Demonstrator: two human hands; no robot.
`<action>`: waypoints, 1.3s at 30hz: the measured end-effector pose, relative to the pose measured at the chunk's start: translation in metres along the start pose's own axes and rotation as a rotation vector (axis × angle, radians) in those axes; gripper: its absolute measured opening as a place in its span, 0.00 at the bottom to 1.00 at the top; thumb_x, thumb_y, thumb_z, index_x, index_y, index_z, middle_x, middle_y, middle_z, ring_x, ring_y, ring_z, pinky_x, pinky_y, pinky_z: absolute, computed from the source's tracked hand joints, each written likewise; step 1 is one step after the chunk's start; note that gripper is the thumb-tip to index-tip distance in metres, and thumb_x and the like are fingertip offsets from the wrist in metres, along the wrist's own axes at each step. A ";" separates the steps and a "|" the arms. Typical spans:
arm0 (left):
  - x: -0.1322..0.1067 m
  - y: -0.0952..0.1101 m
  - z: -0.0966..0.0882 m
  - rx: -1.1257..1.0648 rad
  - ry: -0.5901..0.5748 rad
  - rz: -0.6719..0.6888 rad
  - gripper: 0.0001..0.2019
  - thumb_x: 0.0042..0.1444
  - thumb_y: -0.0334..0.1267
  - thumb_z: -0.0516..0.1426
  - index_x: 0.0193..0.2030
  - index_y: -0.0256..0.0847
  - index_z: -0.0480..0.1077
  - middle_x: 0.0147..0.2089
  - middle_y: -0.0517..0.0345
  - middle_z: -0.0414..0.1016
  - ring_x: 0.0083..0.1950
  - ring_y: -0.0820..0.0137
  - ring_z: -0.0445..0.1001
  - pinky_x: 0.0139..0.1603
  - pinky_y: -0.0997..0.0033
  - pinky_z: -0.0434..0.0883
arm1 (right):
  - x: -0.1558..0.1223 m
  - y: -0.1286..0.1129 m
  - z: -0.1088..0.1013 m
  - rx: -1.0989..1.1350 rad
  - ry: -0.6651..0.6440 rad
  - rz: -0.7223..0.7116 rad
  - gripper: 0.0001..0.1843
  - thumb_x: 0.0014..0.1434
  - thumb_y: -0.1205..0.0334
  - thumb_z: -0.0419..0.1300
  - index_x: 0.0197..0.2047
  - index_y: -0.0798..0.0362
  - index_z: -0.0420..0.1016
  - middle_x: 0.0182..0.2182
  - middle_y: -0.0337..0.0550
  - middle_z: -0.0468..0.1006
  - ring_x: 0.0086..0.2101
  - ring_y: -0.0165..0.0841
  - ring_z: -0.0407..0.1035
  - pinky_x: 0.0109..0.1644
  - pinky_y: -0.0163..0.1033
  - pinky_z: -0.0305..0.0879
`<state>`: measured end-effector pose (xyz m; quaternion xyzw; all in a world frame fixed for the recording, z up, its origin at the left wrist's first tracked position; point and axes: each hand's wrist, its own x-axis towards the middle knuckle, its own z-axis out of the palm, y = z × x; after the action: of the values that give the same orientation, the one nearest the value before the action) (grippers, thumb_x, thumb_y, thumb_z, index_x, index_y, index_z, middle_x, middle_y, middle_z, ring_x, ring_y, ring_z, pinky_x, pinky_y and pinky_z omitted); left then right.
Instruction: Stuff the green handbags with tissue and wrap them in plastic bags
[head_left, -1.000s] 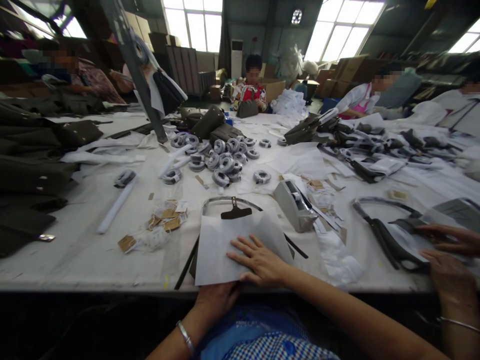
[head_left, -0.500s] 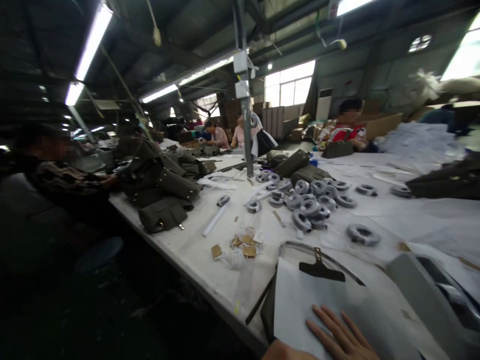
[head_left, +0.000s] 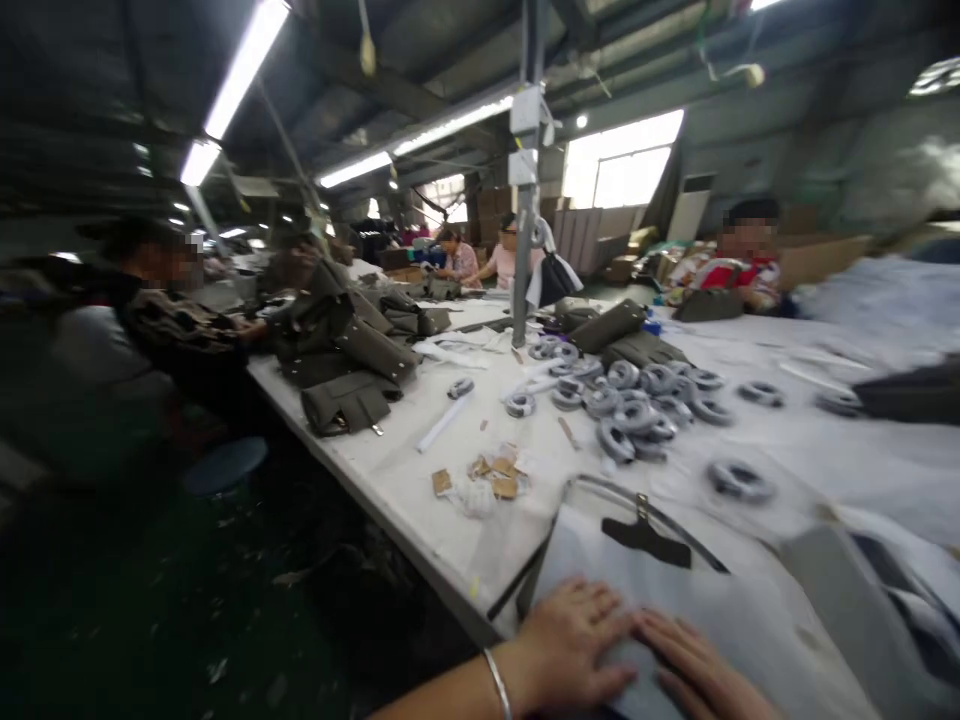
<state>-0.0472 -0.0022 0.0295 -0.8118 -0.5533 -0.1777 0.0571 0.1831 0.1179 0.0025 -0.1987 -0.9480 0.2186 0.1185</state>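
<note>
My left hand [head_left: 571,643] lies flat, fingers spread, on a white sheet of paper [head_left: 720,610] at the near table edge; a silver bangle sits on that wrist. My right hand [head_left: 701,672] rests flat beside it on the same sheet, fingers stretched toward the left hand. The paper covers a dark olive bag piece whose black tab [head_left: 646,535] and curved handle [head_left: 600,487] stick out above it. Neither hand holds anything.
Several grey wrapped rolls [head_left: 630,400] lie mid-table. Small brown tags [head_left: 487,478] and a white stick [head_left: 442,424] lie to the left. Olive bags [head_left: 345,365] are piled far left, and a grey tape dispenser [head_left: 840,600] stands at the right. A steel pole [head_left: 523,200] rises from the table. Other people sit around the table.
The view has swung left and up from the table. My left hand has come up onto the paper beside my right hand.
</note>
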 end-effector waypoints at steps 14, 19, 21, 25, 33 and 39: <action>0.004 -0.002 -0.002 -0.124 -0.126 0.015 0.24 0.68 0.45 0.49 0.69 0.47 0.59 0.70 0.50 0.61 0.69 0.59 0.63 0.68 0.51 0.62 | -0.005 -0.039 -0.061 -0.013 -0.109 -0.014 0.19 0.69 0.55 0.53 0.60 0.48 0.71 0.57 0.48 0.74 0.56 0.37 0.67 0.61 0.45 0.60; 0.005 -0.002 -0.002 -0.114 -0.110 0.018 0.24 0.68 0.45 0.50 0.69 0.47 0.59 0.70 0.50 0.62 0.69 0.59 0.63 0.68 0.51 0.63 | -0.001 -0.039 -0.065 -0.024 -0.137 -0.019 0.18 0.69 0.56 0.54 0.59 0.47 0.72 0.56 0.47 0.74 0.55 0.36 0.67 0.60 0.43 0.61; 0.005 -0.002 -0.001 -0.118 -0.111 0.021 0.24 0.68 0.45 0.50 0.69 0.47 0.59 0.70 0.50 0.62 0.69 0.59 0.63 0.68 0.51 0.63 | 0.000 -0.039 -0.065 -0.041 -0.147 -0.023 0.18 0.68 0.56 0.55 0.59 0.47 0.72 0.56 0.47 0.74 0.55 0.36 0.67 0.60 0.44 0.61; 0.004 -0.002 0.000 -0.116 -0.116 0.028 0.23 0.68 0.45 0.49 0.68 0.47 0.59 0.70 0.50 0.61 0.69 0.59 0.63 0.68 0.50 0.62 | 0.000 -0.040 -0.063 -0.086 -0.158 -0.051 0.16 0.69 0.56 0.54 0.57 0.44 0.74 0.56 0.45 0.74 0.55 0.36 0.66 0.60 0.45 0.60; 0.002 -0.004 0.000 -0.095 -0.103 0.067 0.24 0.68 0.44 0.50 0.70 0.52 0.57 0.71 0.51 0.60 0.69 0.57 0.62 0.67 0.50 0.63 | -0.010 -0.031 -0.050 0.021 -0.062 -0.032 0.18 0.70 0.55 0.53 0.59 0.49 0.72 0.56 0.48 0.76 0.57 0.34 0.68 0.66 0.46 0.55; 0.006 -0.002 -0.002 -0.076 -0.150 0.064 0.20 0.68 0.43 0.50 0.65 0.51 0.65 0.69 0.52 0.64 0.69 0.57 0.62 0.67 0.49 0.62 | -0.010 -0.032 -0.046 -0.007 -0.154 0.017 0.19 0.72 0.59 0.48 0.60 0.49 0.72 0.57 0.46 0.76 0.60 0.35 0.65 0.68 0.50 0.51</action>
<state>-0.0479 0.0033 0.0333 -0.8418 -0.5225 -0.1353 -0.0097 0.1956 0.1041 0.0558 -0.1900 -0.9533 0.2310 0.0425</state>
